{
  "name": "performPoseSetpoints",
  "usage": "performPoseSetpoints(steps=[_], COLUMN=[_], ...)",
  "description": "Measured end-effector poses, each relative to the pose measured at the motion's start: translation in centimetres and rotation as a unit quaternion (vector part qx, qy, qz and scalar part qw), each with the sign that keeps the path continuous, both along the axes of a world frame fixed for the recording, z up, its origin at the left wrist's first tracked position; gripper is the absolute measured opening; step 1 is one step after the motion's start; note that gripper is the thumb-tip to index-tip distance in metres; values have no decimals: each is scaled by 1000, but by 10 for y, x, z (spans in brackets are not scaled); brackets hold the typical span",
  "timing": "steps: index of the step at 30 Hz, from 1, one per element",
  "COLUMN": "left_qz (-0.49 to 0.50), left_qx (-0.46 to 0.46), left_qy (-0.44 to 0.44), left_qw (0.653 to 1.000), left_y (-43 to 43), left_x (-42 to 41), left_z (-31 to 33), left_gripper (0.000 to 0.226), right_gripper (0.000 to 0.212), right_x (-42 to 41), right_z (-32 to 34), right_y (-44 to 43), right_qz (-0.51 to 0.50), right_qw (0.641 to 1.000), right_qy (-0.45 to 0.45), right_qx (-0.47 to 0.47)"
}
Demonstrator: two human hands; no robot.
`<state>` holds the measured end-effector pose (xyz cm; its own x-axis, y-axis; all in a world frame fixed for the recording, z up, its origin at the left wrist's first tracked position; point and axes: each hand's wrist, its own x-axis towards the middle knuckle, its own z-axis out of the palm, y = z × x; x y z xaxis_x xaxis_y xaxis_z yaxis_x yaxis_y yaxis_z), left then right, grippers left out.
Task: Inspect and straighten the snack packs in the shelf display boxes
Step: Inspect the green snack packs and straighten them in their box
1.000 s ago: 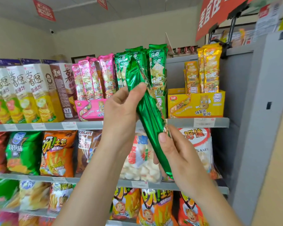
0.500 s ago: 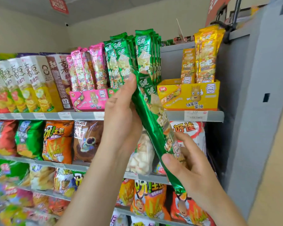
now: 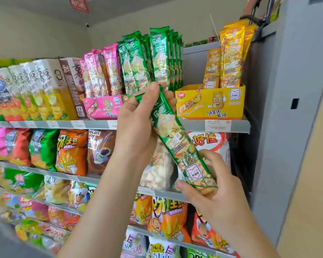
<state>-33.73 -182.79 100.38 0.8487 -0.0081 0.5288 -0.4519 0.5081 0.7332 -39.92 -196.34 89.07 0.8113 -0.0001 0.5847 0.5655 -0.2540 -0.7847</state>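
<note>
Green snack pack (image 3: 176,142), one, tilted, gripped by left hand (image 3: 136,123) top, right hand (image 3: 213,194) bottom

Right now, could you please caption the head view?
Left hand and right hand hold a green snack pack tilted before the shelf.

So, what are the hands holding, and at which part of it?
One green snack pack: the left hand grips its top end, the right hand pinches its bottom end.

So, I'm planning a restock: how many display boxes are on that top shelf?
3: the pink box left, the green box mostly hidden behind the left hand, and the yellow box right. Others may be hidden.
</note>
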Motion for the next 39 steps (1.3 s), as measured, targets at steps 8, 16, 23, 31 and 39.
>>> performPoseSetpoints(steps=[8,16,23,31,39], left_qz=[-22,-125,71,-59,-109], left_qx=[-44,-125,126,167,174], left_qy=[19,58,8,-67,-84], left_qw=[999,982,989,982,975], left_y=[12,39,67,100,130], left_x=[7,20,48,74,93], left_z=[6,12,9,-10,-23], left_gripper=[26,23,39,27,35], right_gripper=[40,55,30,31,39], right_x=[9,23,34,69,91], right_z=[-7,-10,3,16,22], right_y=[14,30,81,130,162], right_qz=[92,268,-9,-146,-164], right_qw=[991,945,998,983,980], right_qy=[12,124,-39,-107,-85], right_qx=[96,142,39,14,74])
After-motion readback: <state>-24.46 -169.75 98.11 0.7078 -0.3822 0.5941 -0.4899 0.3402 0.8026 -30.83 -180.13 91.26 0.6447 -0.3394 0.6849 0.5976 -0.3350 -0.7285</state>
